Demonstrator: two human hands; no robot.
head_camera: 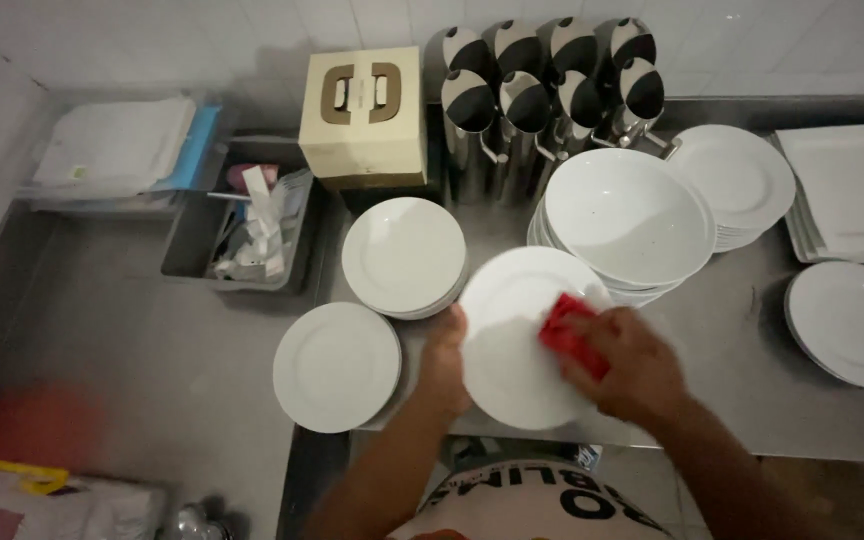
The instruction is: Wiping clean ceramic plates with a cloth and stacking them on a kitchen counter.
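Now gripped white plate (517, 340) at rim with left hand (444, 362); right hand (624, 362) clenched on red cloth (570, 332). Could slip, chip against bowl stack (627, 215) just beside.

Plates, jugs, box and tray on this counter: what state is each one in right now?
Left hand: gripping the plate's left edge.
Right hand: pressing a red cloth on the plate.
Held plate: tilted, above the counter.
Single plate: lying flat.
Bowls: stacked.
Metal jugs: upright, lidless.
Cardboard box: closed.
Grey tray: holds clutter.
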